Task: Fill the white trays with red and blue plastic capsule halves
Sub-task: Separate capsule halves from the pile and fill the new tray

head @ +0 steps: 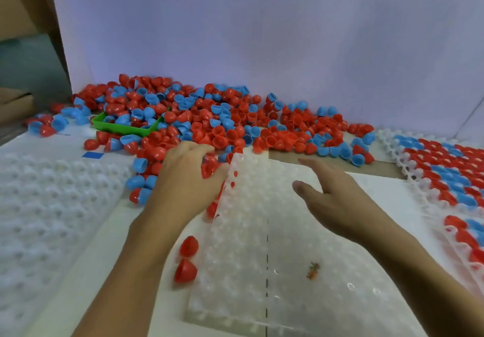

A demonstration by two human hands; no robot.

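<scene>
In the head view, an empty white tray (251, 232) is kept between the hands, its left edge gripped by the left hand (188, 176) beside the capsule halves (209, 119), probably for scooping, while the right hand (337, 200) hovers open above it.

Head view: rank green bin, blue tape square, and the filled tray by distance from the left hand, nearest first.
From the left hand:
1. Blue tape square, to its left on the table.
2. Green bin, beyond it, in the capsule pile.
3. Filled tray, far right, past the right hand.
</scene>
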